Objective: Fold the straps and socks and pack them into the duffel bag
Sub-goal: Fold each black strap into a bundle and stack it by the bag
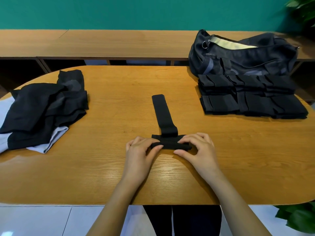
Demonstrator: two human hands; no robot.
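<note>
The wooden table carries a strap, loose socks, folded straps and a duffel bag

Both forearms are bare down to the left hand and right hand, with short-nailed fingers. Dark trousers cover both legs.

Bright, even light; wide-angle edge curvature.

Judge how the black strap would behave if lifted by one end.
Probably floppy: the black strap lies flat and folds over itself where the left hand and right hand pinch it. Likely light, being thin; the fold may spring open if released.
</note>
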